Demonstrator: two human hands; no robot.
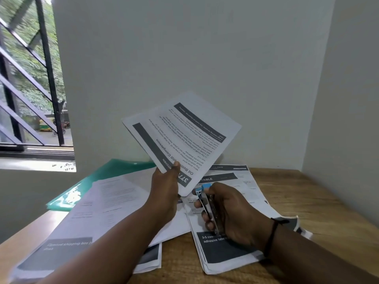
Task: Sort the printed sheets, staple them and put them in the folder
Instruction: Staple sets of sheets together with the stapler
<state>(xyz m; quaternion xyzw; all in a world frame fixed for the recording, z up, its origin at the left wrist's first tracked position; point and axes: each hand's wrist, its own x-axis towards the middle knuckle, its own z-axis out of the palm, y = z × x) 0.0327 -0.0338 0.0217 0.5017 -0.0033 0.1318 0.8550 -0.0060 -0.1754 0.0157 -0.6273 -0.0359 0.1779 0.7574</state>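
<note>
1. At the lower edge of the frame, two bare forearms ran in from the bottom, both cut off there; the right one wore a dark band [270,238] at the wrist.
2. Lower right of centre, the right hand [227,212] was wrapped around a stapler [207,203] with a blue tip; most of its body was hidden by the fingers, so only the metal strip and tip showed.
3. Under that hand a stack of printed sheets [225,249] lay on the wooden table [297,193], its header partly covered by the hand.
4. At lower left a second spread of loose sheets [82,232] was blurred, its text hard to read, and it ran off the frame's edge.
5. At centre, the left hand [166,185] pinched the lower corner of a lifted set of printed pages [182,140], thumb on top, held up clear of the table and tilted; its print appeared upside down.
6. Further back, left of centre, a green folder [114,171] lay on the table, largely buried under the loose sheets.
7. At upper left, a barred window [30,78] was cut off by the frame.
</note>
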